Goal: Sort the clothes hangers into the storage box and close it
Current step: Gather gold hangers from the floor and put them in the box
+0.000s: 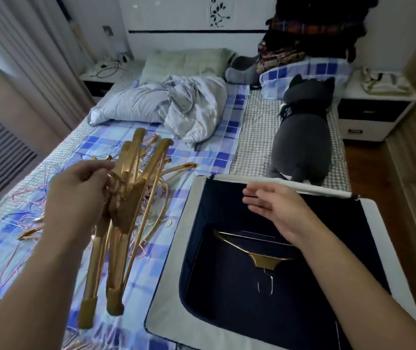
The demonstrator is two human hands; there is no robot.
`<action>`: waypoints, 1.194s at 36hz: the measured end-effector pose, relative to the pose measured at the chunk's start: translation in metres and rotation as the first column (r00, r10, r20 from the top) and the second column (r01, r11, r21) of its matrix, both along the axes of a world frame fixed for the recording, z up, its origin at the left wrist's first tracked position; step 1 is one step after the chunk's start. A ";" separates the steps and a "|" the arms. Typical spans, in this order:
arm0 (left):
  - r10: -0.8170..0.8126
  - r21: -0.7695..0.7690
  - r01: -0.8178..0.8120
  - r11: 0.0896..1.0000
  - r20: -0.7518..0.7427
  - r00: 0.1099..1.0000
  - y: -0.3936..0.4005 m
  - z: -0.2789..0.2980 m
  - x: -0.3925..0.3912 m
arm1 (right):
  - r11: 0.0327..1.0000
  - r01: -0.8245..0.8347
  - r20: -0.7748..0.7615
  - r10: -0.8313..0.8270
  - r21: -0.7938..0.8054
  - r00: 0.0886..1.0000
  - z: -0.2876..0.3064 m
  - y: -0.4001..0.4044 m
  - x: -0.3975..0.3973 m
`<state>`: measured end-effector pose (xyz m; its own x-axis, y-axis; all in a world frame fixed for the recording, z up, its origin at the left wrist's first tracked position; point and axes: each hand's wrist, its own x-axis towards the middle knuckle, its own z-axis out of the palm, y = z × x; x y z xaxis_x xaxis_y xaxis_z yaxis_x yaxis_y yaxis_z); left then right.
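Observation:
My left hand [80, 195] grips a fanned bundle of gold hangers [123, 213] by their hooks, held above the bed on the left. A storage box [197, 198] with a dark blue lining and pale rim stands open on the bed at the lower right. One gold hanger [260, 258] lies on the box's floor. My right hand [275, 208] hovers over the box opening with fingers straight, holding nothing. More gold and thin pink and blue wire hangers [27, 210] lie scattered on the checked sheet under and left of the bundle.
A crumpled pale duvet [176, 104] and pillows lie at the head of the bed. A grey plush cat [303, 137] lies beyond the box. Nightstands [373, 112] flank the bed, and a curtain hangs at the left.

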<state>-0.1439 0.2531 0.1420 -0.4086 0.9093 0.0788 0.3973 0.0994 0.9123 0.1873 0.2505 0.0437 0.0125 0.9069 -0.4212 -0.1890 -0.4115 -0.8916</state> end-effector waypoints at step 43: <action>-0.371 0.322 0.257 0.911 0.368 0.853 -0.016 0.073 0.089 | 0.886 -0.299 0.670 0.464 -0.355 0.580 -0.114 -0.079 0.046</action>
<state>-0.0544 0.2373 0.2153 -0.1500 0.9658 0.2116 -0.0506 -0.2212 0.9739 0.2329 0.1714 -0.0703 0.0555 0.8068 -0.5882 0.6891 -0.4573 -0.5622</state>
